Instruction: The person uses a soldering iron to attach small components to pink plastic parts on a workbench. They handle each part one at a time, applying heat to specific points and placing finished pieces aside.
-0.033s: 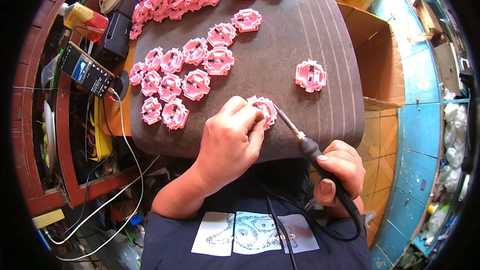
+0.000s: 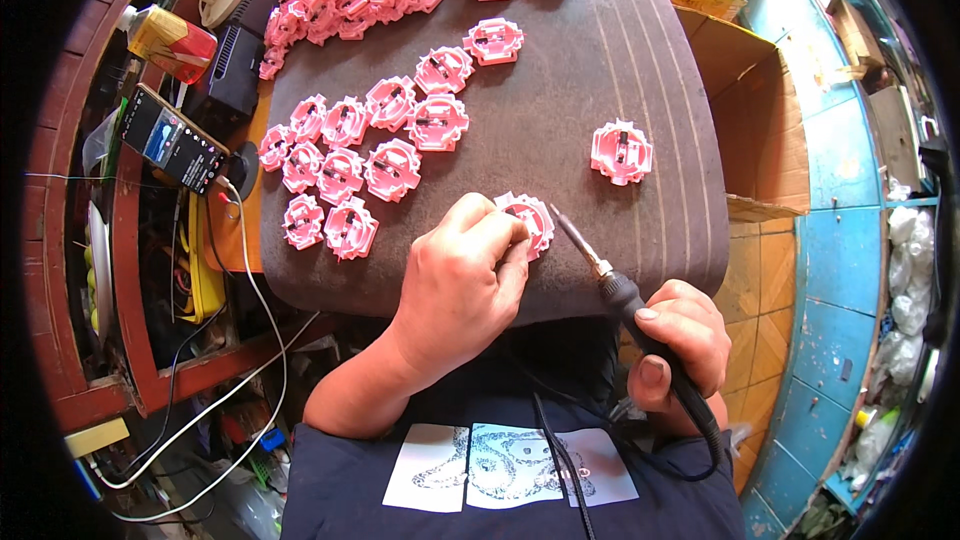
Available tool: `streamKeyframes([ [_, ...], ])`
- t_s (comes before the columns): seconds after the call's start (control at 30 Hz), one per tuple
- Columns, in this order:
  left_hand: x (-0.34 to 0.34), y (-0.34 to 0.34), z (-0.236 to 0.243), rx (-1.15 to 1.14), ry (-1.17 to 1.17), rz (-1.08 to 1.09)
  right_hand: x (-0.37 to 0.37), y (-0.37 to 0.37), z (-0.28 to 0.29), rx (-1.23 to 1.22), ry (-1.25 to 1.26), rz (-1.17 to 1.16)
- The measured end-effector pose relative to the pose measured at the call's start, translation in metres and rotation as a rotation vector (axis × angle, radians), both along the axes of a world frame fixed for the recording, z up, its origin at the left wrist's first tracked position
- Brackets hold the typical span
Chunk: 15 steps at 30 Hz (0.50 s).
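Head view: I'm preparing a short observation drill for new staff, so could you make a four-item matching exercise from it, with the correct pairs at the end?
1. Left hand
2. Soldering iron
3. Phone
4. Larger cardboard box

A. Left of the table, screen lit
B. At a pink part
C. Brown, right of the table
D. In the right hand

Pairs: 1-B, 2-D, 3-A, 4-C
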<state>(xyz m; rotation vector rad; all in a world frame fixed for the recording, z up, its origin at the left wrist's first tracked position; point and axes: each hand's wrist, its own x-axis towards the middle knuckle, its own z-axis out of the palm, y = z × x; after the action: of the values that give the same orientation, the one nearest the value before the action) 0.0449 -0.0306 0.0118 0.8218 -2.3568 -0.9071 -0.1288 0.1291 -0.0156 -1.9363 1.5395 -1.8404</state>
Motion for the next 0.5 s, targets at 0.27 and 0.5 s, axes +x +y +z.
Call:
streamKeyframes([
  [0.27,0.000,-0.001,-0.003,-0.023,0.004,-0.012,0.009,-0.017,-0.008,0.016,-0.054,-0.116],
  [0.5,0.001,-0.001,-0.002,-0.026,-0.001,-0.009,0.007,-0.031,-0.016,0.071,0.030,-0.035],
])
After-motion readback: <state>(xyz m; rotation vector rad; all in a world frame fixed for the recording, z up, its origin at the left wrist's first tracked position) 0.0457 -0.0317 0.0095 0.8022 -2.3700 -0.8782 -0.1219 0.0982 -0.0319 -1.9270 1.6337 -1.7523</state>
